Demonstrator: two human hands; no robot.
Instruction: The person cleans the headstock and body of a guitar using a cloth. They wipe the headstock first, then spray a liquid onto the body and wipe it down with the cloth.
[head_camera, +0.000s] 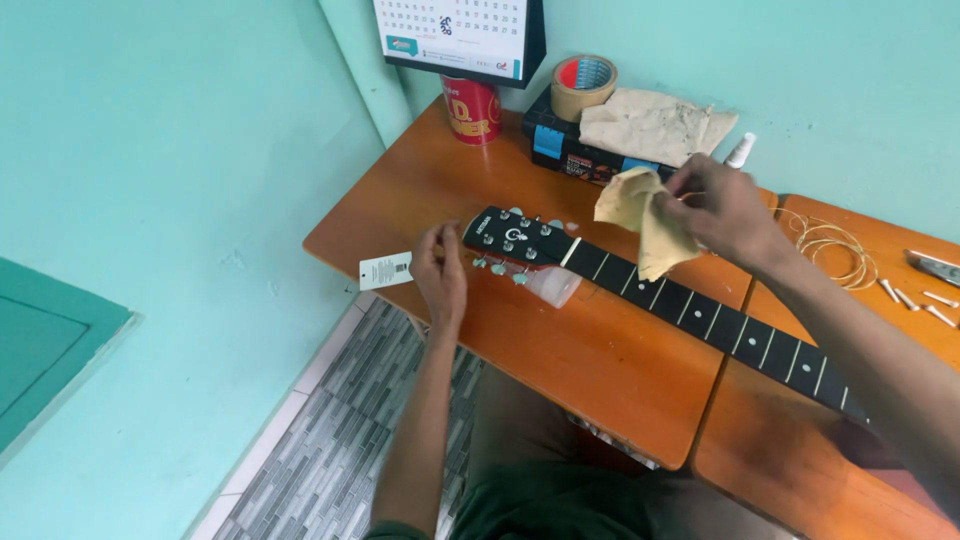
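Observation:
A guitar neck with a black headstock and no strings lies across the orange table. My left hand rests at the headstock's near side, fingers by the tuning pegs. A white tag hangs beside it. My right hand holds a yellow cloth just above the fretboard near the nut. A small clear plastic piece sits under the neck.
At the table's back stand a red can, a black box with a tape roll and a dirty rag, and a small white bottle. Coiled strings, bridge pins and pliers lie on the right.

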